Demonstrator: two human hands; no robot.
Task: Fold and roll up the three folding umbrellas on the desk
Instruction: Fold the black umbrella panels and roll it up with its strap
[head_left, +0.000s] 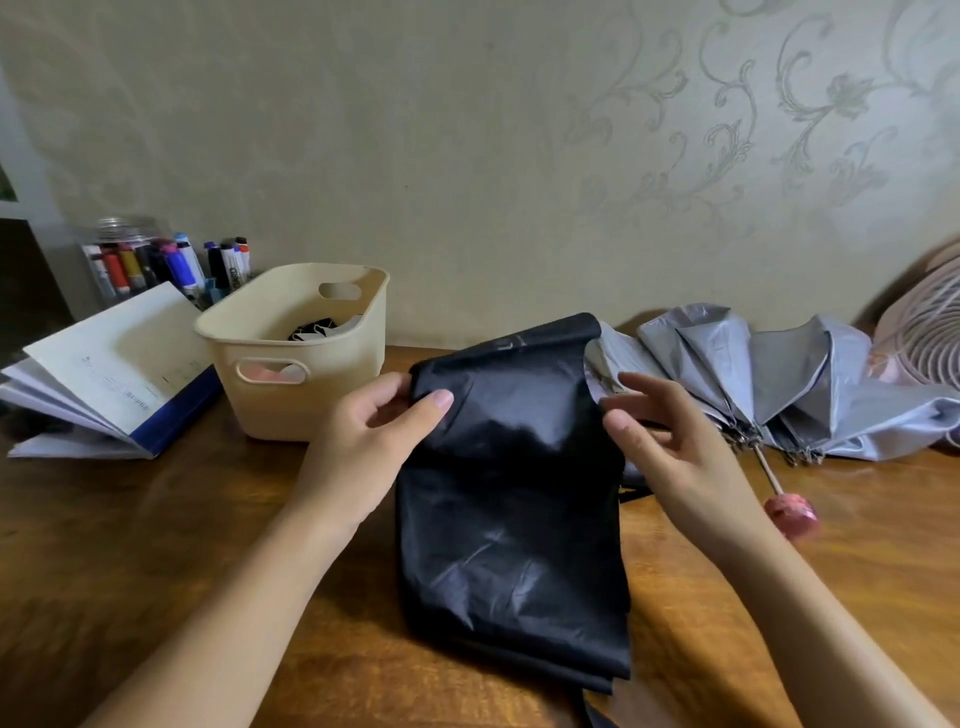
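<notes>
A black folding umbrella (511, 493) hangs in front of me over the wooden desk (156, 519), its fabric flattened into a long panel. My left hand (374, 431) pinches its upper left edge between thumb and fingers. My right hand (660, 431) is at the upper right edge with thumb and fingers close on the fabric; whether it grips is unclear. Behind on the right lies a silver-grey umbrella (789, 384), unfolded and crumpled, with a pink handle (792, 512) on a thin shaft pointing toward me. No third umbrella is visible.
A cream plastic basket (301, 348) with binder clips stands at the back left. Beside it lies an open book (104, 384), with a jar of markers (171, 260) behind. A pink fan (924, 332) sits at the far right against the wall.
</notes>
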